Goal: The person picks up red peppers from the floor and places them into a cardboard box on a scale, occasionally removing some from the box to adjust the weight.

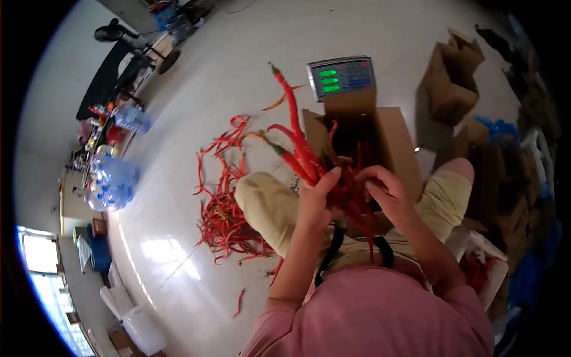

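A bunch of long red chili peppers (302, 149) with green stems is gripped in my left hand (318, 199), its thumb pressed over them. My right hand (380, 187) is at the right side of the bunch, fingers bent inward against the peppers; what exactly its fingertips pinch is hard to see. Just beyond my hands stands an open cardboard box (395, 134) with some red peppers in its shadowed inside. On the floor to my left lies a loose pile of red chili peppers (229, 223).
A digital scale display (342, 77) with green digits stands behind the box. Another open cardboard box (452, 80) is at the far right. Large clear blue water bottles (113, 178) stand along the left wall, near a black fan (110, 31). One pepper (239, 303) lies apart.
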`<move>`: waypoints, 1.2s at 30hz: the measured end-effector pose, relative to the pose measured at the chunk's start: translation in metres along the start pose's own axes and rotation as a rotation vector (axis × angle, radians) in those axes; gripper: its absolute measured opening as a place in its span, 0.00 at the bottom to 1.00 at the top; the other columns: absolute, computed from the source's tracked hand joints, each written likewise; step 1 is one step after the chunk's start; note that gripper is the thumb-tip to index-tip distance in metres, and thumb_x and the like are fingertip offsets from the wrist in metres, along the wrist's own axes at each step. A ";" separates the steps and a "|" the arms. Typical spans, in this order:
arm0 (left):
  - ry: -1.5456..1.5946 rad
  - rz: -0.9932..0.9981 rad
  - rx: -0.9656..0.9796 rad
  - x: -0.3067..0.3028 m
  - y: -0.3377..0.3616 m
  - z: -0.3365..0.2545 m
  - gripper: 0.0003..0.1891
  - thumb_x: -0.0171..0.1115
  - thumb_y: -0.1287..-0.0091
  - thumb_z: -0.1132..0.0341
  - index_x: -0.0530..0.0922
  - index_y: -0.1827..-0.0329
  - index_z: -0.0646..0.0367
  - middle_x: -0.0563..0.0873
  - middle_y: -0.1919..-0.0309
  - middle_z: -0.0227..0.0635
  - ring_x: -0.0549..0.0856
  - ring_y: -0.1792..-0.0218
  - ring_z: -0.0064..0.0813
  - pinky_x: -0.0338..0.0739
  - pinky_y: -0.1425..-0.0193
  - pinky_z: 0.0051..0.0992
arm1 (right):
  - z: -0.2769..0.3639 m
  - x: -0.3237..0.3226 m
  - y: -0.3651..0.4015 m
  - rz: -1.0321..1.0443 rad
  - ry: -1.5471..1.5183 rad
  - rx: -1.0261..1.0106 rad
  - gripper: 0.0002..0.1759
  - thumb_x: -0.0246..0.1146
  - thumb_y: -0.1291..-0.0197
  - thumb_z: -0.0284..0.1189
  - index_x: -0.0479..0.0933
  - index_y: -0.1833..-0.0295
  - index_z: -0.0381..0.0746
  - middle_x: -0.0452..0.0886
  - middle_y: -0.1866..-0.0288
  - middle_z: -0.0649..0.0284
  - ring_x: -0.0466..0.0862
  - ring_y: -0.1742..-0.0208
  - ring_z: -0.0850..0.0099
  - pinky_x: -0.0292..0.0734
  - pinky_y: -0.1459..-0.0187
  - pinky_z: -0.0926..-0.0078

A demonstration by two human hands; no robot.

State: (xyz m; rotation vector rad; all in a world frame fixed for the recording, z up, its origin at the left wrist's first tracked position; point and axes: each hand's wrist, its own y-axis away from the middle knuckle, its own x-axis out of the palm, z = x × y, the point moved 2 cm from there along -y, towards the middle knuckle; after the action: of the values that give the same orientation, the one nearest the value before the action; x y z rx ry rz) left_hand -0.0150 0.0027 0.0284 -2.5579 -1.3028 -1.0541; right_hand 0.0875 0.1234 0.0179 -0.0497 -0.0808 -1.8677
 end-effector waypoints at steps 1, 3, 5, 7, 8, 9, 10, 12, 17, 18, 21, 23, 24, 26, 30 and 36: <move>0.011 -0.042 0.035 0.004 0.000 0.004 0.12 0.58 0.41 0.73 0.75 0.53 0.65 0.82 0.64 0.35 0.80 0.65 0.25 0.76 0.60 0.24 | -0.002 -0.003 0.001 -0.002 -0.098 0.011 0.12 0.53 0.37 0.23 0.69 0.47 0.36 0.74 0.53 0.64 0.76 0.58 0.80 0.73 0.57 0.81; 0.001 -0.030 0.003 0.003 -0.001 0.016 0.11 0.57 0.41 0.73 0.76 0.55 0.64 0.82 0.66 0.35 0.80 0.67 0.24 0.76 0.62 0.24 | -0.010 -0.001 0.004 0.012 -0.024 -0.009 0.16 0.56 0.38 0.26 0.67 0.45 0.36 0.74 0.52 0.64 0.76 0.55 0.77 0.73 0.54 0.78; -0.007 -0.084 -0.024 -0.003 -0.005 0.030 0.09 0.57 0.40 0.73 0.77 0.57 0.63 0.81 0.70 0.33 0.79 0.71 0.23 0.75 0.66 0.22 | -0.015 0.001 0.005 -0.015 0.079 -0.039 0.18 0.59 0.41 0.27 0.67 0.46 0.35 0.75 0.53 0.63 0.76 0.54 0.75 0.73 0.53 0.76; 0.012 -0.093 0.021 -0.005 -0.006 0.028 0.09 0.57 0.40 0.73 0.77 0.57 0.63 0.80 0.71 0.33 0.79 0.71 0.23 0.75 0.66 0.22 | -0.028 -0.013 -0.002 -0.109 0.085 -0.141 0.17 0.59 0.41 0.26 0.68 0.46 0.36 0.76 0.54 0.63 0.76 0.55 0.76 0.73 0.54 0.77; 0.023 -0.102 0.044 -0.007 -0.005 0.024 0.09 0.57 0.40 0.74 0.77 0.57 0.62 0.80 0.71 0.33 0.79 0.71 0.23 0.75 0.66 0.21 | -0.030 -0.020 -0.006 -0.152 0.087 -0.189 0.17 0.59 0.41 0.26 0.68 0.46 0.36 0.76 0.55 0.63 0.76 0.55 0.77 0.73 0.54 0.78; 0.041 -0.142 0.041 -0.010 -0.003 0.019 0.08 0.57 0.41 0.74 0.76 0.58 0.62 0.81 0.69 0.34 0.78 0.70 0.23 0.74 0.65 0.22 | -0.006 -0.026 -0.004 -0.217 -0.030 -0.059 0.15 0.58 0.40 0.26 0.69 0.48 0.36 0.77 0.58 0.65 0.76 0.59 0.80 0.72 0.57 0.81; 0.047 -0.163 0.056 -0.020 -0.005 0.015 0.08 0.57 0.40 0.73 0.75 0.58 0.62 0.80 0.70 0.35 0.77 0.70 0.23 0.74 0.65 0.22 | 0.000 -0.034 -0.008 -0.267 -0.126 -0.099 0.13 0.58 0.39 0.27 0.70 0.49 0.35 0.78 0.62 0.66 0.75 0.64 0.82 0.72 0.62 0.85; 0.045 -0.164 0.127 -0.031 -0.005 0.007 0.09 0.56 0.40 0.71 0.73 0.57 0.61 0.79 0.68 0.35 0.77 0.69 0.24 0.73 0.65 0.23 | 0.003 -0.052 -0.017 -0.329 -0.100 -0.139 0.14 0.57 0.38 0.30 0.71 0.48 0.37 0.78 0.63 0.67 0.68 0.76 0.85 0.64 0.75 0.88; 0.177 -0.096 0.155 -0.028 0.001 -0.006 0.12 0.56 0.40 0.70 0.73 0.55 0.62 0.77 0.62 0.36 0.74 0.68 0.25 0.71 0.62 0.25 | -0.025 -0.073 -0.041 -0.297 0.446 -0.071 0.18 0.55 0.36 0.29 0.68 0.42 0.37 0.77 0.59 0.65 0.76 0.62 0.78 0.73 0.60 0.81; 0.194 -0.082 0.156 -0.026 0.001 -0.007 0.12 0.56 0.40 0.70 0.73 0.55 0.62 0.77 0.61 0.36 0.73 0.68 0.25 0.70 0.60 0.24 | -0.024 -0.069 -0.039 -0.271 0.374 -0.110 0.19 0.55 0.36 0.29 0.68 0.41 0.37 0.76 0.57 0.64 0.76 0.61 0.77 0.72 0.58 0.80; 0.293 0.026 0.112 -0.025 -0.003 0.004 0.16 0.55 0.41 0.71 0.71 0.49 0.60 0.77 0.59 0.35 0.74 0.66 0.26 0.71 0.59 0.26 | -0.024 -0.037 -0.026 -0.116 0.145 -0.239 0.21 0.56 0.37 0.29 0.66 0.39 0.38 0.74 0.50 0.63 0.75 0.55 0.77 0.71 0.53 0.78; 0.337 0.096 0.087 -0.019 -0.007 0.010 0.20 0.54 0.41 0.71 0.69 0.44 0.61 0.76 0.60 0.35 0.74 0.66 0.26 0.71 0.58 0.27 | -0.017 -0.024 -0.016 0.058 0.388 -0.278 0.18 0.59 0.41 0.26 0.71 0.45 0.36 0.77 0.54 0.58 0.77 0.54 0.71 0.71 0.52 0.76; 0.353 0.135 0.077 -0.014 -0.009 0.013 0.22 0.53 0.41 0.71 0.67 0.41 0.62 0.76 0.61 0.35 0.73 0.66 0.26 0.71 0.58 0.27 | -0.015 -0.020 -0.013 0.136 0.551 -0.326 0.16 0.61 0.43 0.25 0.74 0.48 0.35 0.78 0.56 0.57 0.77 0.55 0.68 0.71 0.52 0.75; 0.341 0.164 0.056 -0.009 -0.010 0.019 0.26 0.52 0.40 0.71 0.64 0.37 0.63 0.76 0.60 0.35 0.74 0.64 0.26 0.71 0.55 0.29 | -0.028 -0.018 -0.007 0.076 0.413 -0.205 0.13 0.61 0.45 0.22 0.75 0.52 0.34 0.78 0.60 0.55 0.78 0.58 0.64 0.72 0.55 0.73; 0.266 0.141 -0.018 -0.014 -0.014 0.029 0.28 0.53 0.40 0.71 0.60 0.34 0.62 0.75 0.47 0.43 0.75 0.46 0.37 0.70 0.41 0.41 | -0.031 -0.026 0.003 -0.167 0.400 -0.309 0.10 0.62 0.46 0.19 0.76 0.56 0.35 0.79 0.63 0.56 0.78 0.64 0.63 0.72 0.61 0.73; 0.104 0.227 -0.143 -0.005 -0.015 0.027 0.25 0.54 0.37 0.71 0.60 0.36 0.64 0.70 0.40 0.53 0.77 0.44 0.46 0.81 0.54 0.34 | -0.020 -0.039 0.015 -0.304 0.378 -0.312 0.09 0.62 0.46 0.20 0.76 0.57 0.36 0.79 0.63 0.61 0.77 0.63 0.69 0.71 0.61 0.76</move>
State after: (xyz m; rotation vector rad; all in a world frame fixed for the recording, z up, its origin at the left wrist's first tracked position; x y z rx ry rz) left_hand -0.0131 0.0187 0.0012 -2.6313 -0.9182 -1.2539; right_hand 0.1131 0.1543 -0.0043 0.1065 0.4881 -2.1461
